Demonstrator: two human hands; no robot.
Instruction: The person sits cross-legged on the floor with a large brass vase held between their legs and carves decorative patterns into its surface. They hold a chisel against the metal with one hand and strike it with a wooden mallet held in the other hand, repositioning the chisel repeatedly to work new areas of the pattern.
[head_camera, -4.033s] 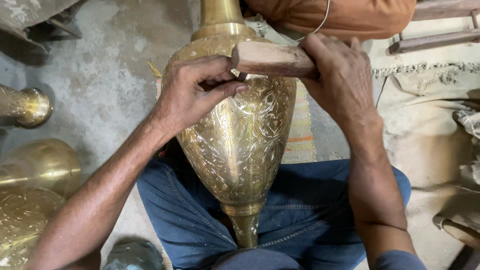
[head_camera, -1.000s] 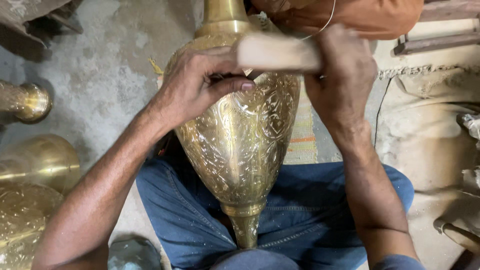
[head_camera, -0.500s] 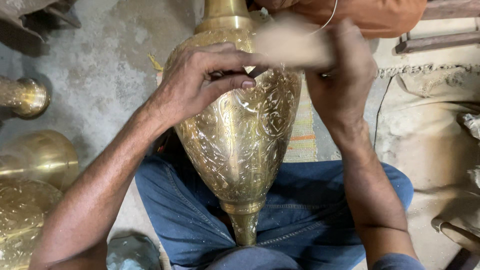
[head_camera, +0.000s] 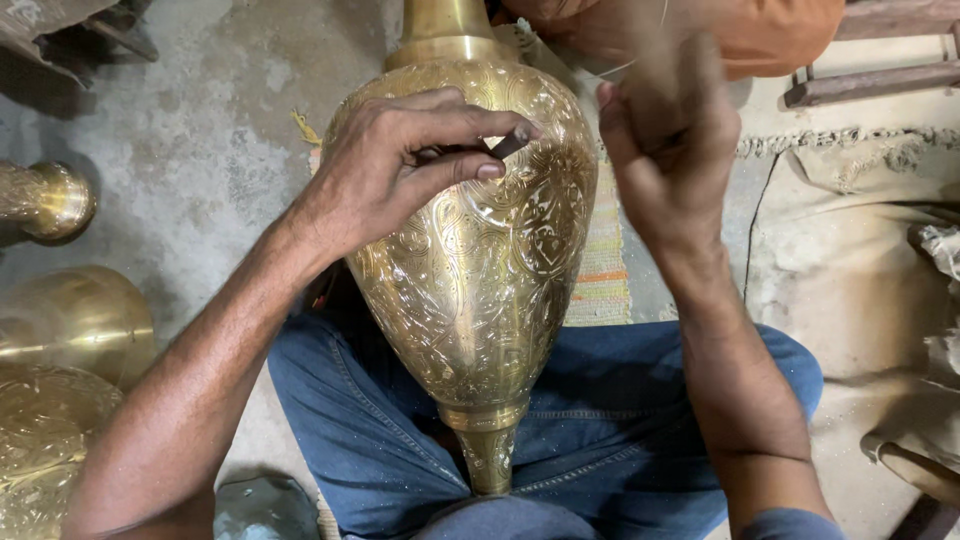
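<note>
Since the frame four seconds back, the right hand (head_camera: 665, 150) has lifted clear of the vase shoulder and now shows as a motion blur at about 1 o'clock; the wooden block it then held against the tool can no longer be made out, so whether this hand is closed on anything cannot be told. Nearest the camera, the brass vase (head_camera: 475, 250) lies along the person's lap, its narrow foot at 6 o'clock between the jeans-clad legs (head_camera: 620, 440) and its neck running out of view at 12 o'clock; this cradled position, by my judgement, keeps the rounded body from rolling. The left hand (head_camera: 400, 165) rests on the upper body of the vase, fingers closed in a pinch on a short dark chisel (head_camera: 508, 143), whose tip bears on the engraved surface. The vase mouth is out of frame, so its contents cannot be assessed. At 8 o'clock, on the concrete floor (head_camera: 200, 150), stand further brass vessels (head_camera: 75, 320), one engraved; interiors not visible. At 9 o'clock lies another brass piece (head_camera: 45, 198). At 3 o'clock, a pale cloth (head_camera: 850, 270) covers the floor. At 12 o'clock, an orange-clad person (head_camera: 770, 30) sits beyond.
</note>
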